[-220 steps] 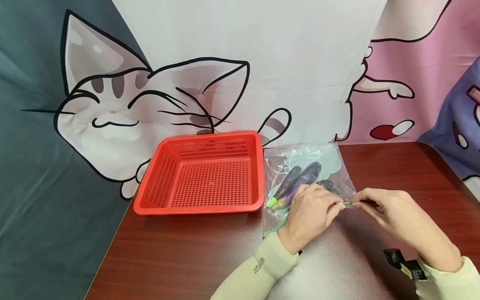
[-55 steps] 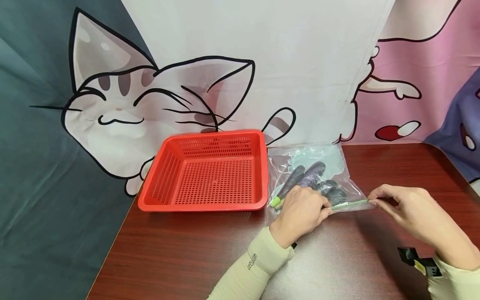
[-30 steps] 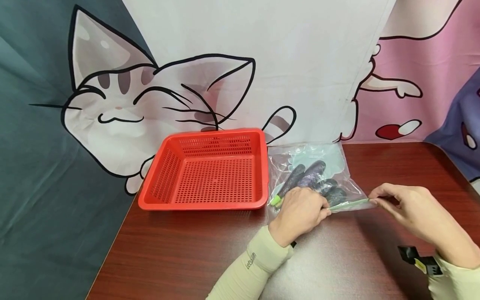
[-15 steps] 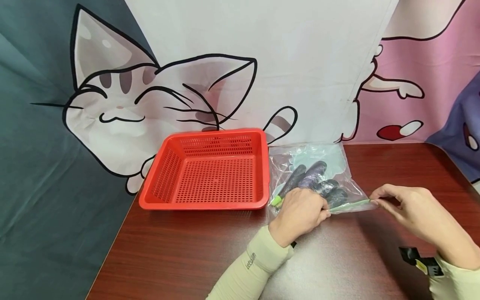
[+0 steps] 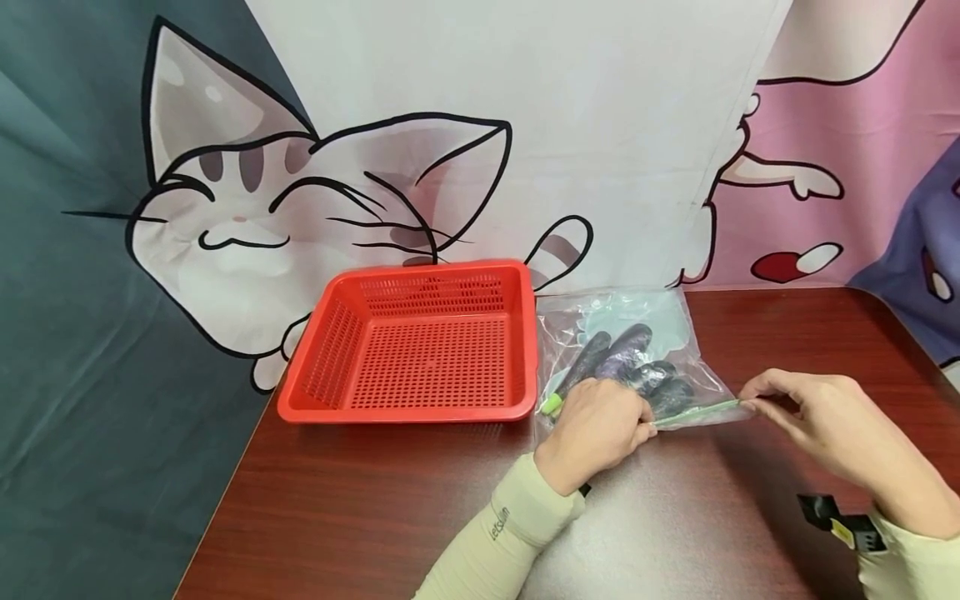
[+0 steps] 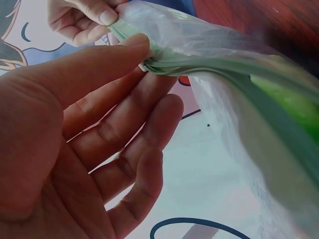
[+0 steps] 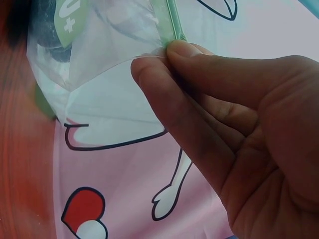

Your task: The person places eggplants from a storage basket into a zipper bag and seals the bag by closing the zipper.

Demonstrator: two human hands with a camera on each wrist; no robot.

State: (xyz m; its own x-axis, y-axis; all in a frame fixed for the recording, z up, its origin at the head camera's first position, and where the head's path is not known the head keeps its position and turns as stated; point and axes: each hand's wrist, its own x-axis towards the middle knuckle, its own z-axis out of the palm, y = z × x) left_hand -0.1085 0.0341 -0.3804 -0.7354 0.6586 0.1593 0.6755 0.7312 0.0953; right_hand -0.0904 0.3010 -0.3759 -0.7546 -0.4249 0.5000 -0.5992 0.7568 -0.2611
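Note:
A clear zip bag (image 5: 558,321) with a green zip strip (image 5: 697,412) lies on the table, its mouth toward me. Inside are several dark purple eggplants (image 5: 626,350); a bright green stem end shows at the left. My left hand (image 5: 600,425) pinches the zip strip between thumb and fingers and covers part of the eggplants. At the bag's right corner, my right hand (image 5: 832,425) pinches the end of the strip. The right wrist view shows that thumb and index finger (image 7: 149,82) meeting on the bag's corner. Between the hands the strip is stretched nearly straight.
A red plastic basket (image 5: 427,358) with perforated walls stands left of the bag, nothing in it. Behind the brown table (image 5: 360,500) hangs a cloth (image 5: 600,125) printed with a cartoon cat. Black wrist gear (image 5: 840,523) sits at my right cuff.
Compared with the earliest frame, my hands are farther apart and more of the zip strip shows between them. Over the last second my left hand has slid slightly left along it; the right stays put.

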